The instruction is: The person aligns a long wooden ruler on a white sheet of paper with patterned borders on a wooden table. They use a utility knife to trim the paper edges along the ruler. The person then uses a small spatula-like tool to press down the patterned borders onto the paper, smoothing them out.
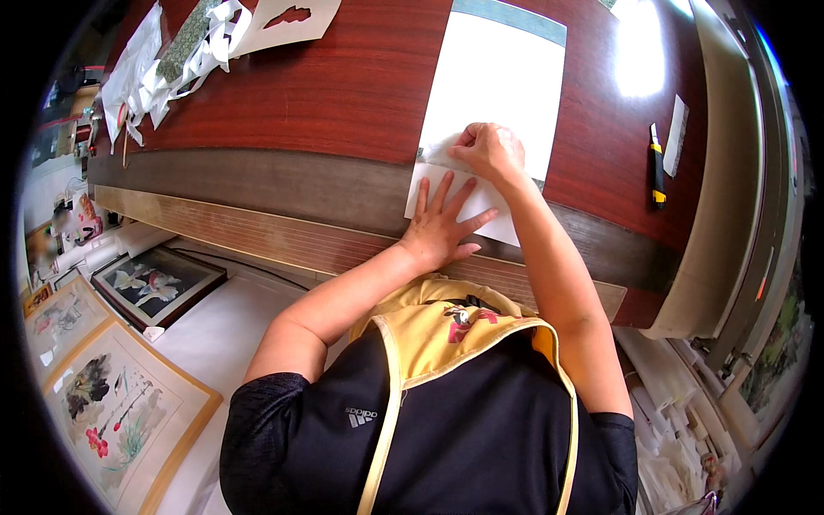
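Note:
A long white sheet (493, 86) with a blue-green band (515, 19) across its far end lies on the red-brown table. Flat on its near end, fingers spread, my left hand (439, 225) presses the paper. Just beyond it my right hand (489, 152) is closed, thumb and fingertips pinched together low over the sheet. A thin, pale, wrinkled piece (439, 151) shows beside those fingertips, at the sheet's left edge. Whether the fingers grip that piece or the sheet itself is hidden.
A yellow-and-black utility knife (657, 167) lies at the right, blade out, beside a pale strip (676, 136). Crumpled paper strips (159, 86) and a card with a ragged hole (305, 34) are at the far left. Framed paintings (120, 412) stand at the lower left.

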Available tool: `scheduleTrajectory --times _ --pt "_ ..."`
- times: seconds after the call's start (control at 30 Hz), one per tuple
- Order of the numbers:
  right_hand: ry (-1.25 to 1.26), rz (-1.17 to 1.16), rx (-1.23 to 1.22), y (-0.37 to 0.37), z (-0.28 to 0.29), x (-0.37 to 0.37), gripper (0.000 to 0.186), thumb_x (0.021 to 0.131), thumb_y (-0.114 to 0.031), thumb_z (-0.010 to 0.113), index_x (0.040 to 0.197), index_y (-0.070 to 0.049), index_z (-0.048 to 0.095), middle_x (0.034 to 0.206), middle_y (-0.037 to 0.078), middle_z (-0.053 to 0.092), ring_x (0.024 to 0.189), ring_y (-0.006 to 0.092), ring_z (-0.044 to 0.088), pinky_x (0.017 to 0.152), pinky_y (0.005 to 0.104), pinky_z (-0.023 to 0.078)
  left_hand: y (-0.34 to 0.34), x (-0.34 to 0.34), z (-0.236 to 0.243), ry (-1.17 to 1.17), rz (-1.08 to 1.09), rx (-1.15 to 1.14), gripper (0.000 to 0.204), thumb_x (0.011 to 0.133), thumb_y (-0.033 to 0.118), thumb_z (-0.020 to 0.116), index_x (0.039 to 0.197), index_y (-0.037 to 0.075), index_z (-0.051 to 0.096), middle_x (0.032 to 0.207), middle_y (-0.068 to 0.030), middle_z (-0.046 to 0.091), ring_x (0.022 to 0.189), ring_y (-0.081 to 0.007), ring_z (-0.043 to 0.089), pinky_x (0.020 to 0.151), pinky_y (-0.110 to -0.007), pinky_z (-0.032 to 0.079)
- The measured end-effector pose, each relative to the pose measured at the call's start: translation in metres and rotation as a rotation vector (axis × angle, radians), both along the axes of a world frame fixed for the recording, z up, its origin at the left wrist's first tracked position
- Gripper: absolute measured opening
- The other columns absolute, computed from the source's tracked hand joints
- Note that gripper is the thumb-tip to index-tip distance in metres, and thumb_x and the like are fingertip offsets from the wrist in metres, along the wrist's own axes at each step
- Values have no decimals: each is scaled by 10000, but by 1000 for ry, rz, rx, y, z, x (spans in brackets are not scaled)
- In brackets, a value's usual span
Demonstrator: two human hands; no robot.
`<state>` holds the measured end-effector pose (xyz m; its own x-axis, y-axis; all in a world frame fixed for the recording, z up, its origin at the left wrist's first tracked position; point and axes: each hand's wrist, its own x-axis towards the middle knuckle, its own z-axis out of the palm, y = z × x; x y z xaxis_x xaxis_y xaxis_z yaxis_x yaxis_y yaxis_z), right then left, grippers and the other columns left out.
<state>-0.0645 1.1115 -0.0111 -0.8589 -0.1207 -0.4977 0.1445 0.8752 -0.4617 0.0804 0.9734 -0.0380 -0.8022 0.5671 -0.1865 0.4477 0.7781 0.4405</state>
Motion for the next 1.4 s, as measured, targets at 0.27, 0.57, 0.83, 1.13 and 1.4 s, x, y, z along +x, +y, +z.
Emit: scheduleTrajectory --times 0.27,0.57,0.83,1.13,1.4 --pt "115 122 -159 65 -1 16 273 756 -280 846 900 -66 756 883 88 733 839 272 724 767 399 570 1 6 -8 105 25 25 811 813 555 786 1533 464 425 1672 -148 139 1532 -480 88 1188 -751 89" --pt "105 157 -254 133 16 83 118 824 -97 760 942 -88 769 910 80 708 844 263 719 774 369 575 13 23 -4 157 -117 98 824 812 561 764 1535 294 473 1591 -144 349 1440 -361 317 1189 -535 240" --pt "203 -74 -208 146 4 116 179 848 -190 801 972 -72 748 917 83 699 812 244 707 743 368 566 22 14 -2 256 -211 133 815 795 570 757 1488 204 532 1552 -40 460 1205 -263 447 1033 -421 342" --pt "200 -241 -65 142 -7 106 278 837 -340 820 922 -81 765 936 88 735 837 264 714 743 403 549 41 -7 -13 298 -282 202 689 824 503 753 1428 215 592 1555 64 479 1015 -185 464 942 -348 403" --pt "79 -372 -78 140 -2 93 302 803 -380 843 931 -110 805 865 107 773 837 263 743 766 388 569 40 -10 -13 258 -288 255 761 759 441 806 1456 230 587 1577 50 477 922 -185 468 908 -358 405"
